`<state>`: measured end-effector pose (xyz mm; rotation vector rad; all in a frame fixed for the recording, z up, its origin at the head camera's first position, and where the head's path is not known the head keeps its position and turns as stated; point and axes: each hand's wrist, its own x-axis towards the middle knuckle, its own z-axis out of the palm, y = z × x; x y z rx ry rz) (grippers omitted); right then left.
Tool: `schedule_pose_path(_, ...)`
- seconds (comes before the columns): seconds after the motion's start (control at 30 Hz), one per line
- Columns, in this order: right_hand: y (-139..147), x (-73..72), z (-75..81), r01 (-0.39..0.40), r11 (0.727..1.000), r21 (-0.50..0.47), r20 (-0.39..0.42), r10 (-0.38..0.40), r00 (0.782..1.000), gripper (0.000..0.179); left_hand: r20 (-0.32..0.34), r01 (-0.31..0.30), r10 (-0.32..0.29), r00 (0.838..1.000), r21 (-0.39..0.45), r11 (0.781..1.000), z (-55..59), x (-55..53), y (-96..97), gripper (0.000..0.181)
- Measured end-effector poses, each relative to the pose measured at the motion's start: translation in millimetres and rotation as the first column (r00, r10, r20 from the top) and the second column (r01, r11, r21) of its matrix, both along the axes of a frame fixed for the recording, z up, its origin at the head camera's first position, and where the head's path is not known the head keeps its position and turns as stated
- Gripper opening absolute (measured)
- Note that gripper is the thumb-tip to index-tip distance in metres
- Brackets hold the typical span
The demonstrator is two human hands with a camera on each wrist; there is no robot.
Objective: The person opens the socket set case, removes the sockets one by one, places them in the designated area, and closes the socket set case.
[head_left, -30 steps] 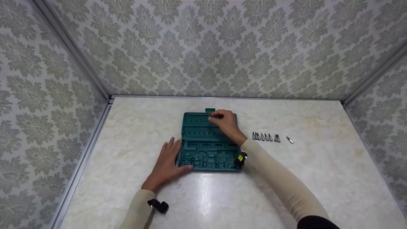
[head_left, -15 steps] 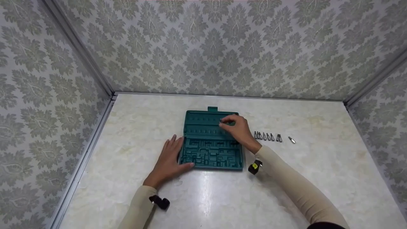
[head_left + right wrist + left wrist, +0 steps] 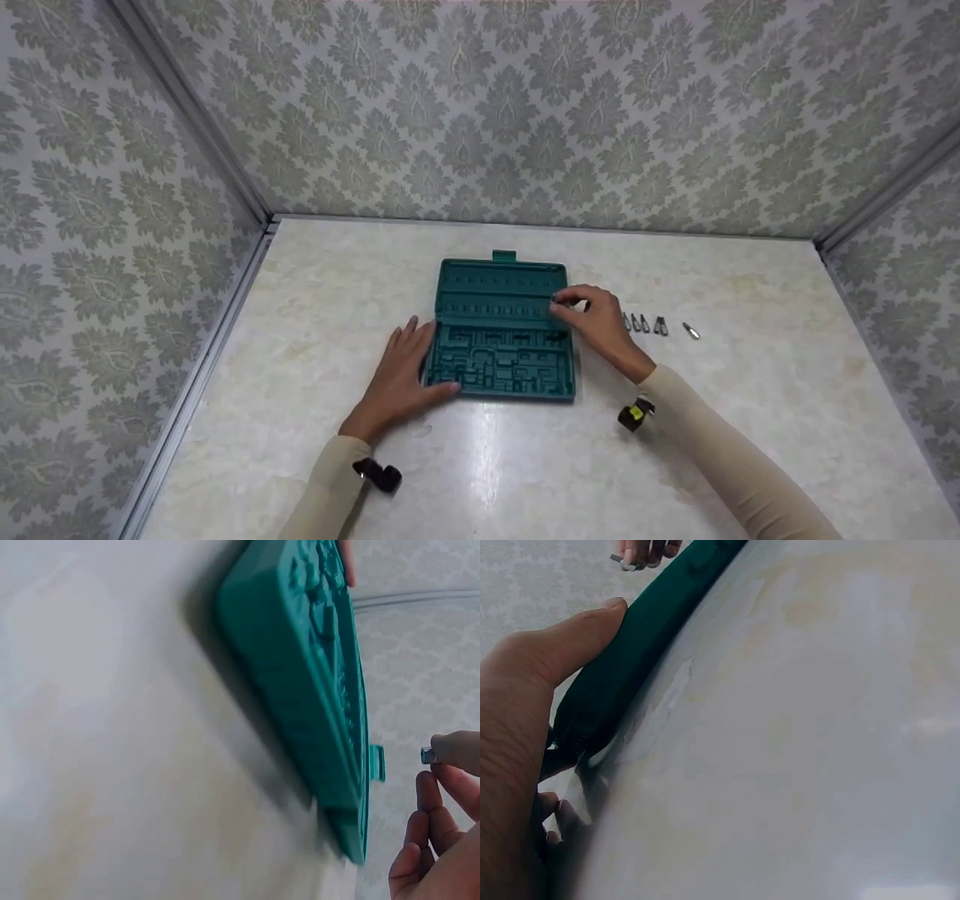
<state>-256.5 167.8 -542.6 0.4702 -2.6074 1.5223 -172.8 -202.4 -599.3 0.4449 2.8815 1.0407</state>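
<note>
A green plastic tool case (image 3: 504, 360) lies unfolded on the table, its moulded slots facing up. My left hand (image 3: 397, 386) rests against the case's left side, fingers spread and straight, with the thumb (image 3: 592, 634) over the front left corner. Beside the lid's right edge, my right hand (image 3: 596, 319) pinches a small silver screwdriver bit (image 3: 428, 756) between thumb and forefinger. Its hex end shows in the right wrist view; the fingers hide the rest. Several more bits (image 3: 637, 323) stand in a row right of the right hand, which covers part of that row.
One loose screwdriver bit (image 3: 691, 331) lies at the right end, apart from the row. A green latch tab (image 3: 504, 256) sticks out from the lid's far edge. Patterned wall panels (image 3: 487, 112) close off the back and both sides of the pale marbled table (image 3: 330, 270).
My right hand has moved right and toward me, from over the lid to its right edge, the bit still pinched. The left hand stays on the case.
</note>
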Motion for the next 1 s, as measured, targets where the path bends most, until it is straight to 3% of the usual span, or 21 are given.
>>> schedule_pose_path(0.7,79,10.0,-12.1,0.199,0.98,-0.012,0.091,-0.197,0.976,0.018,0.015,-0.016,0.016,1.0,-0.008,1.0,1.5,0.7,2.1,0.123)
schedule_pose_path(1.0,108,11.1,-12.2,0.268,0.963,0.016,0.077,-0.268,0.96,0.023,0.008,-0.011,0.011,1.0,0.009,1.0,0.6,0.5,0.7,0.124)
